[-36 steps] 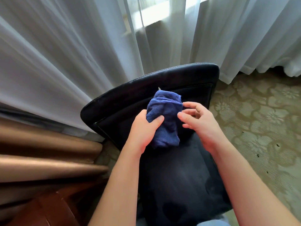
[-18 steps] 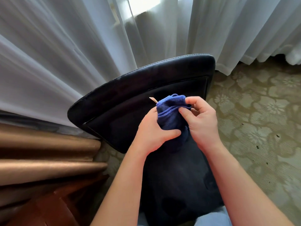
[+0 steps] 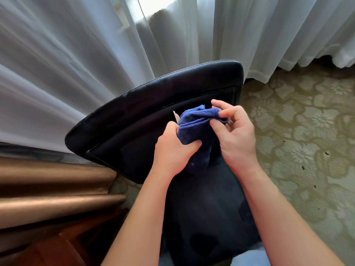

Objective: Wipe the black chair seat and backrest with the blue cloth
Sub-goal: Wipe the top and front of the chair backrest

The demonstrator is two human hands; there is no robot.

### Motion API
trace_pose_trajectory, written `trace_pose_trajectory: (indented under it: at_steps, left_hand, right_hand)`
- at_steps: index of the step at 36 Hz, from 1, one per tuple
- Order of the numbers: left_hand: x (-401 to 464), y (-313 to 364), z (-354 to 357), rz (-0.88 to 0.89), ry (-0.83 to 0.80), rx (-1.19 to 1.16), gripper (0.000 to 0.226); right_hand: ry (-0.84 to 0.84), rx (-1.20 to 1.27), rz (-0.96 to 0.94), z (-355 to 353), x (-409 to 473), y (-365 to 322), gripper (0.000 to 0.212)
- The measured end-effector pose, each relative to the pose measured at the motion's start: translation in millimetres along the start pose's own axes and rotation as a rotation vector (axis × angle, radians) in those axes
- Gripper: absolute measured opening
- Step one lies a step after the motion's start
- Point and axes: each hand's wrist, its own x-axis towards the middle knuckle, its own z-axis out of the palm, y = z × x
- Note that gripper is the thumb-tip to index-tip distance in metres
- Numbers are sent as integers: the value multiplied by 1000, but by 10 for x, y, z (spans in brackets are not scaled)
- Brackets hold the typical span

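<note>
Cloth bunched between both hands' grip.

Sheer white curtains hang in soft folds across the far side of the room, and daylight glows through them brightest at the top centre, where a window shows faintly behind the fabric. On the right the floor is covered by a pale green carpet with a large flower pattern, dotted with a few dark specks. At the near left lie bronze-brown drapes in heavy horizontal folds, with reddish-brown wooden furniture below them.
</note>
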Motion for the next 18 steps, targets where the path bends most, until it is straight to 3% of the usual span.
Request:
trace_pose_trajectory:
  at_steps: [5, 18]
  left_hand:
    - [31, 64, 50, -37, -41, 93, 36]
    - [173, 145, 99, 28, -224, 97, 32]
  right_hand:
    - [47, -87, -81, 20, 64, 56, 33]
    - [131, -53, 34, 0, 319, 238, 30]
